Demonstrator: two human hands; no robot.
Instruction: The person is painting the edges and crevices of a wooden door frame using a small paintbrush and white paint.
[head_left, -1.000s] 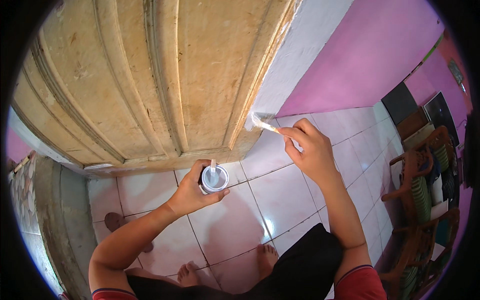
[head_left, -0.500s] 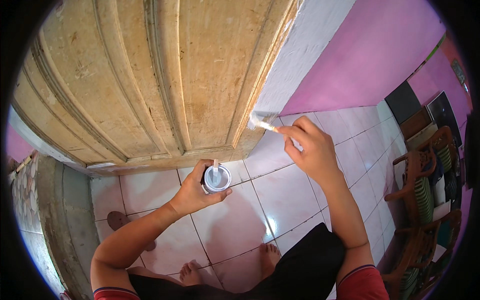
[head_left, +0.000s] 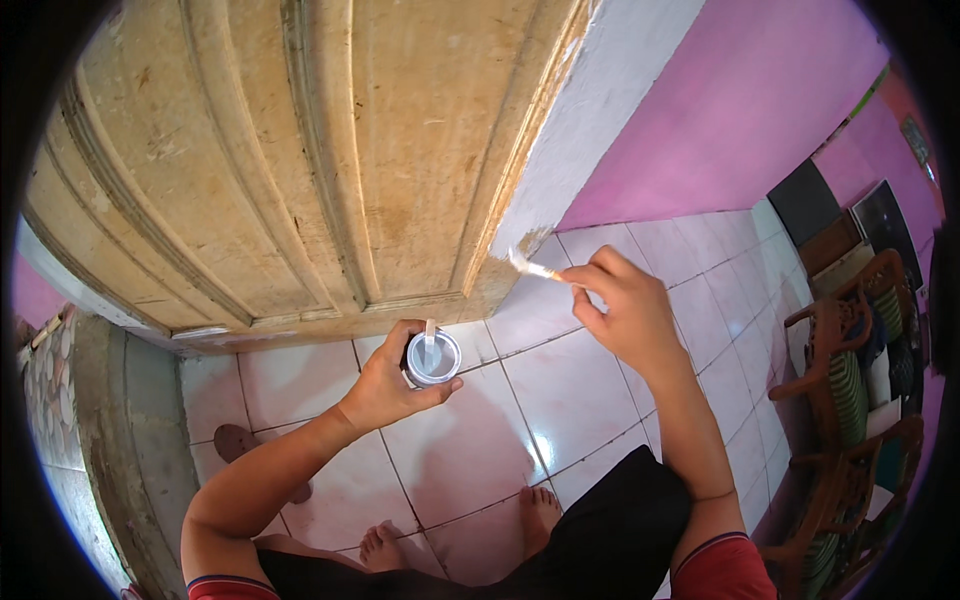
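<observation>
"What's in the right hand (head_left: 632, 305)?"
"Its fingers (head_left: 590, 274) pinch a brush (head_left: 540, 270), nearly closed, its tip at the lower end of the white edge (head_left: 590, 120)."
"How best to stroke?"
"Lightly and evenly, I'd judge."
"Pose?"
"Forearm (head_left: 705, 440) forward, hand tilted inward; left hand (head_left: 388, 385) wrapped around the cup (head_left: 436, 380)."

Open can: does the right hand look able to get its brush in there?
Likely yes. The left hand holds the can from the side, mouth up, and nothing shows between it and the right hand. A pale strip at the rim blocks only part of the opening for the brush.
</observation>
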